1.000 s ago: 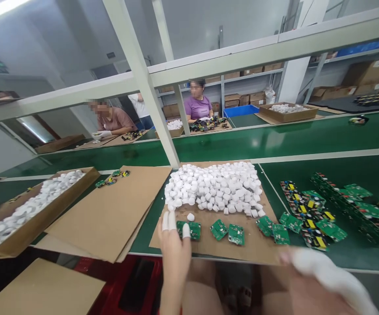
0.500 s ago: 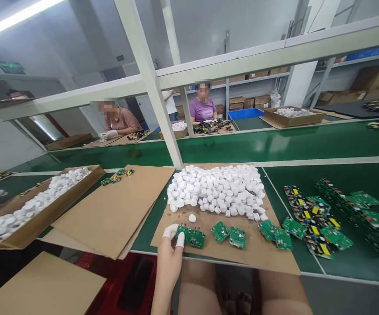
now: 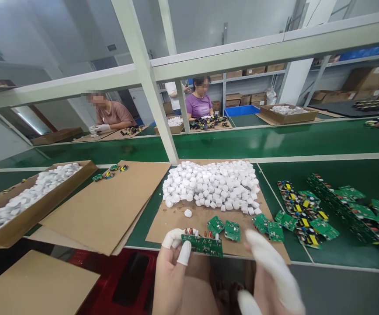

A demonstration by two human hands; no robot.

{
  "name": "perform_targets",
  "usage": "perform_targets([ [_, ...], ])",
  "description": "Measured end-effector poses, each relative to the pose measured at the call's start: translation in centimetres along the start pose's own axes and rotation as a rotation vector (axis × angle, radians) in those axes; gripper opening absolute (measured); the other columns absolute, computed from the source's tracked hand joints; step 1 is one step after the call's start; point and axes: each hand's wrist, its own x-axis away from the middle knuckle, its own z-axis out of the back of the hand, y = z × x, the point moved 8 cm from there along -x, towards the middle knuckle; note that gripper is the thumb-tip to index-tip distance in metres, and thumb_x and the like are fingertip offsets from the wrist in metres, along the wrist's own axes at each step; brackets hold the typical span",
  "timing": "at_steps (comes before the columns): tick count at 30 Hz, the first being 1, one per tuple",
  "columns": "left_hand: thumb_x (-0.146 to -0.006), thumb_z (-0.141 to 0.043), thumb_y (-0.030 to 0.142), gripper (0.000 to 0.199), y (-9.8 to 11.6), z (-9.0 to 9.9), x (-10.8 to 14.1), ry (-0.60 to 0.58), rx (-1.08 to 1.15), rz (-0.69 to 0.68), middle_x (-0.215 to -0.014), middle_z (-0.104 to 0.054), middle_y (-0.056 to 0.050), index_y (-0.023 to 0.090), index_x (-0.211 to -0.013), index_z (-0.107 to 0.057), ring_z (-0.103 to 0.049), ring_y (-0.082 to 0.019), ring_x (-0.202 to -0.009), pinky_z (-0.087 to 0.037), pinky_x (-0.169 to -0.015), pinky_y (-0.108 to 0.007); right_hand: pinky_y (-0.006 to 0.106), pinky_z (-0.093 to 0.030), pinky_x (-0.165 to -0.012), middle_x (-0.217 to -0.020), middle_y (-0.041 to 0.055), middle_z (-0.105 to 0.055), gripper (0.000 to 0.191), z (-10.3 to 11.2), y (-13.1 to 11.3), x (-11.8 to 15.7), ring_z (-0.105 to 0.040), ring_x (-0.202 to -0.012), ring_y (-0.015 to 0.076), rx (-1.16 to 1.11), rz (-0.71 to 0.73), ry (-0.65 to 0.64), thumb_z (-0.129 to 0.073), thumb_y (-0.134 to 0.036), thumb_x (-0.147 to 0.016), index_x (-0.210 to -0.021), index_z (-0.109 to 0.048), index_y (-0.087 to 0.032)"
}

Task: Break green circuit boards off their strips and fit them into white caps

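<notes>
At the near edge of the desk (image 3: 138,232), your left hand (image 3: 170,267) is clamping a green circuit board (image 3: 206,246) between white finger cots (image 3: 184,253). You are bringing that board closer to yourself than half a second ago, and it seems to be hanging just above the cardboard sheet (image 3: 172,219). Your right hand (image 3: 269,284), out of view then, is now appearing, blurred, its grip standing apart with nothing visible inside. So this board is seemingly becoming work for both hands, while white cylindrical pieces (image 3: 215,186) are lying heaped beyond.
</notes>
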Motion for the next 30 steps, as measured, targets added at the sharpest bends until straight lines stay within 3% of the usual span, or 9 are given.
perform_targets([
  [3, -0.065, -0.071, 0.036, 0.034, -0.1, -0.6, 1.0, 0.020, 0.031, 0.029, -0.096, -0.069, -0.006, 0.018, -0.092, -0.060, -0.064, -0.022, -0.092, -0.054, -0.079, -0.028, 0.038, -0.060, -0.077, -0.123, -0.0008, -0.060, 0.057, -1.5, 1.3, -0.5, -0.061, -0.105, 0.0255, -0.128, -0.095, -0.086, -0.050, -0.036, -0.086, -0.137, -0.027, -0.041],
  [8, -0.055, -0.075, 0.025, 0.042, -1.3, -2.4, 1.9, -0.035, 0.075, 0.100, -0.092, -0.072, -0.010, 0.016, -0.095, -0.066, -0.067, -0.025, -0.087, -0.056, -0.075, -0.030, 0.025, -0.060, -0.073, -0.101, -0.0007, -0.072, 0.034, -2.5, 3.1, -0.1, -0.070, -0.086, 0.0211, -0.234, -0.142, -0.172, -0.055, -0.029, -0.082, -0.116, -0.058, -0.032],
  [12, -0.061, -0.071, 0.031, 0.029, -2.5, -2.8, 2.4, -0.017, -0.047, 0.029, -0.091, -0.072, -0.010, 0.017, -0.086, -0.069, -0.068, -0.025, -0.081, -0.057, -0.074, -0.033, 0.018, -0.058, -0.067, -0.088, 0.0014, -0.074, 0.023, -2.8, 3.6, 0.5, -0.071, -0.075, 0.0177, -0.184, -0.161, -0.133, -0.057, -0.027, -0.081, -0.102, -0.065, -0.023],
  [17, -0.068, -0.066, 0.037, 0.027, -2.6, -2.1, 3.1, 0.191, -0.301, -0.189, -0.095, -0.070, -0.010, 0.020, -0.089, -0.067, -0.066, -0.026, -0.087, -0.054, -0.082, -0.038, 0.024, -0.058, -0.073, -0.092, 0.0042, -0.074, 0.024, -1.8, 4.9, 1.7, -0.070, -0.080, 0.0206, -0.037, -0.301, 0.070, -0.052, -0.033, -0.085, -0.102, -0.065, -0.021],
  [19, -0.070, -0.063, 0.040, 0.035, -2.4, -0.9, 2.6, 0.296, -0.304, -0.145, -0.099, -0.069, -0.010, 0.020, -0.098, -0.065, -0.065, -0.027, -0.090, -0.052, -0.084, -0.040, 0.027, -0.058, -0.074, -0.093, 0.0060, -0.073, 0.025, 0.0, 6.0, 1.1, -0.070, -0.082, 0.0220, 0.053, -0.323, 0.150, -0.052, -0.033, -0.086, -0.104, -0.063, -0.020],
  [22, -0.071, -0.059, 0.045, 0.051, -1.7, 1.4, 0.2, 0.337, -0.366, -0.052, -0.110, -0.065, -0.011, 0.020, -0.116, -0.057, -0.061, -0.030, -0.102, -0.048, -0.091, -0.045, 0.035, -0.056, -0.077, -0.097, 0.0107, -0.069, 0.031, 4.1, 8.0, -1.4, -0.067, -0.089, 0.0248, 0.205, -0.252, 0.287, -0.048, -0.036, -0.087, -0.107, -0.061, -0.017],
  [24, -0.072, -0.054, 0.047, 0.058, -0.7, 2.7, -1.9, 0.324, -0.521, -0.086, -0.120, -0.060, -0.012, 0.020, -0.123, -0.051, -0.054, -0.031, -0.112, -0.040, -0.098, -0.048, 0.040, -0.053, -0.082, -0.108, 0.0147, -0.063, 0.034, 5.7, 9.6, -3.8, -0.061, -0.099, 0.0266, 0.324, -0.190, 0.247, -0.044, -0.036, -0.088, -0.109, -0.060, -0.014],
  [26, -0.074, -0.049, 0.050, 0.057, -0.6, 3.6, -3.7, 0.282, -0.631, -0.141, -0.120, -0.059, -0.014, 0.018, -0.121, -0.053, -0.051, -0.033, -0.114, -0.036, -0.100, -0.050, 0.040, -0.052, -0.082, -0.105, 0.0152, -0.063, 0.035, 5.7, 11.5, -6.1, -0.061, -0.097, 0.0258, 0.469, -0.145, 0.093, -0.040, -0.030, -0.088, -0.112, -0.059, -0.012],
  [30, -0.076, -0.042, 0.049, 0.053, -1.8, 3.4, -5.5, 0.237, -0.843, -0.286, -0.108, -0.061, -0.016, 0.014, -0.112, -0.059, -0.056, -0.034, -0.102, -0.043, -0.091, -0.051, 0.046, -0.047, -0.088, -0.101, 0.0147, -0.066, 0.037, 5.7, 14.4, -9.0, -0.057, -0.102, 0.0301, 0.605, -0.115, -0.029, -0.043, -0.022, -0.083, -0.116, -0.058, -0.010],
])
